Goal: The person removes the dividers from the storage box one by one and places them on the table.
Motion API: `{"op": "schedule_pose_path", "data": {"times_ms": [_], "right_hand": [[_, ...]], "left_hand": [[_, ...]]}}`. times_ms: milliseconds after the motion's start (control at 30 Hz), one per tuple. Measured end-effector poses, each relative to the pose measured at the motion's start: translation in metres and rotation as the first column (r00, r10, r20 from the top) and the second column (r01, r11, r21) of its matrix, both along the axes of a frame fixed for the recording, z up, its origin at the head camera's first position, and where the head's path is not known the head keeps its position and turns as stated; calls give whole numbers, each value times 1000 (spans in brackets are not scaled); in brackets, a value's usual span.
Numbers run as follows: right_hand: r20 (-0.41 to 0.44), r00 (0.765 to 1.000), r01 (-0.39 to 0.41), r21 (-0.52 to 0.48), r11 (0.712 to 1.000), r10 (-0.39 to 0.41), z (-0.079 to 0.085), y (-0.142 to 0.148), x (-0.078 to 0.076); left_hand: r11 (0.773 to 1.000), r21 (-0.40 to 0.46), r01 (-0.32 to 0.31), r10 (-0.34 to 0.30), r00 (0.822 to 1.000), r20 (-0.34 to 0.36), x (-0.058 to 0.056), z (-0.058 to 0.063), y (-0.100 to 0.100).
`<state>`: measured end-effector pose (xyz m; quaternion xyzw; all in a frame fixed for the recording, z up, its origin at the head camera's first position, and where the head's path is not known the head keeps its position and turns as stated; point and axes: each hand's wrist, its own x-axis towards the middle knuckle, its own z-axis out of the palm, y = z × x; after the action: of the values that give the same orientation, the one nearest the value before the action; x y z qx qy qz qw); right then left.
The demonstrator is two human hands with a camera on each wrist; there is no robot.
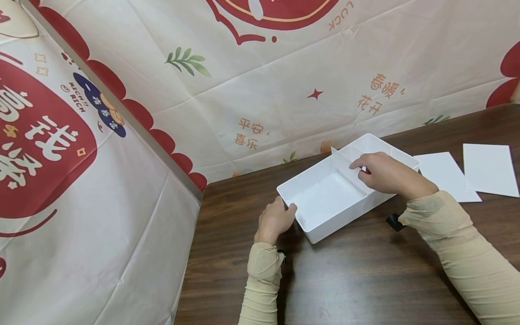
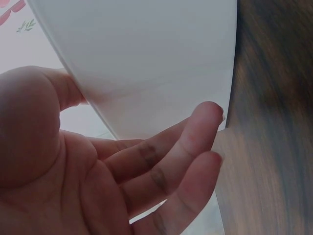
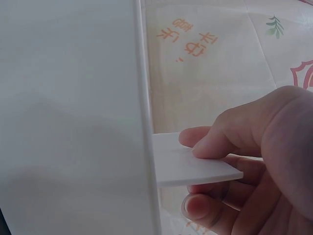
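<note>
A white rectangular box (image 1: pixel 339 219), open at the top, stands at an angle on the table. My left hand (image 1: pixel 274 220) holds its near-left short end, thumb over the rim and fingers along the outer wall (image 2: pixel 146 54). Inside the box, a thin white divider panel (image 1: pixel 343 163) runs crosswise, one corner poking above the far rim. My right hand (image 1: pixel 382 172) reaches over the box and pinches this panel between thumb and fingers. From the right wrist, the panel's edge (image 3: pixel 198 169) shows above the box's long wall (image 3: pixel 73 117).
Two flat white panels (image 1: pixel 447 174) (image 1: pixel 490 170) lie on the brown wood-grain table (image 1: pixel 337 280), right of the box. A printed white cloth (image 1: pixel 284 90) hangs behind the table, and another (image 1: pixel 134 234) hangs along its left side.
</note>
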<state>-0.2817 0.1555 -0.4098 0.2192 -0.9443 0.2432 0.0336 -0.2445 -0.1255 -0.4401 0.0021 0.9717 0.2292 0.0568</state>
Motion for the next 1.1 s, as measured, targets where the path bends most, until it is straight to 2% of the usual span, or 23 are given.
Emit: {"op": "schedule_pose_path", "data": {"times_ms": [1100], "right_hand": [[-17,1000,3,-19,1000,-3,3,0,3]], "left_hand": [[1000,-11,1,-1,1000,2,-2,-2,0]]}}
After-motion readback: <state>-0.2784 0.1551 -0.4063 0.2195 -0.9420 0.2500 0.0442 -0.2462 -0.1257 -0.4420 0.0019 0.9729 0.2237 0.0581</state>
